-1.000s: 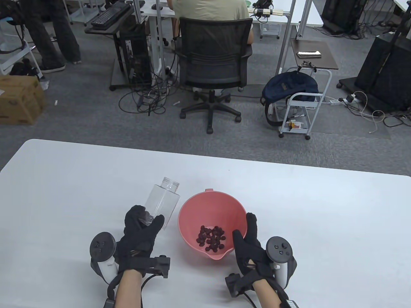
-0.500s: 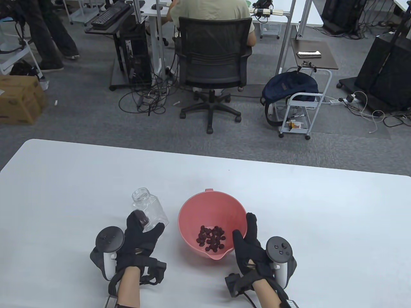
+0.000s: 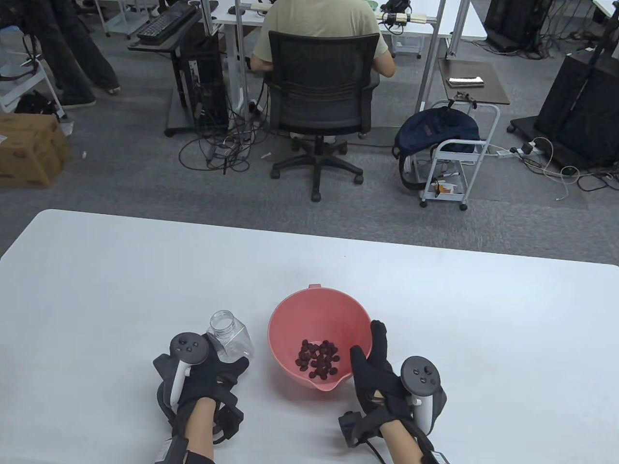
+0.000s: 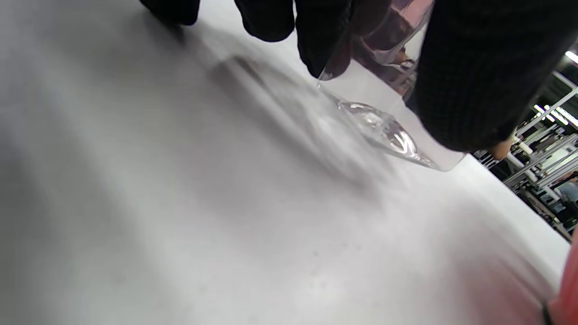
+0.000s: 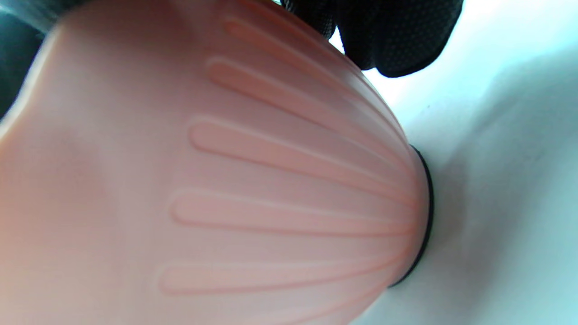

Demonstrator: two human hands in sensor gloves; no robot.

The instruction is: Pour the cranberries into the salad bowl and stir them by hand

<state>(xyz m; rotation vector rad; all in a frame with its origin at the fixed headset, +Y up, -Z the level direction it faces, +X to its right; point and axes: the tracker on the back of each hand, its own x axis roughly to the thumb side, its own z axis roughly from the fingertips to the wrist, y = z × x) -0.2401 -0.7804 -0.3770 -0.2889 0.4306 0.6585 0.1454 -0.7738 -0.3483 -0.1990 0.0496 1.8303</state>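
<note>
No legible text, label or number anywhere.

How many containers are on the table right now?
2: a clear empty jar gripped by the left hand, and a pink bowl of cranberries with the right hand against its side.

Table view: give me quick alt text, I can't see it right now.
A pink bowl on a white table holds dark cranberries. The right hand rests against its side, and the left hand grips a clear empty jar upright beside it.
</note>
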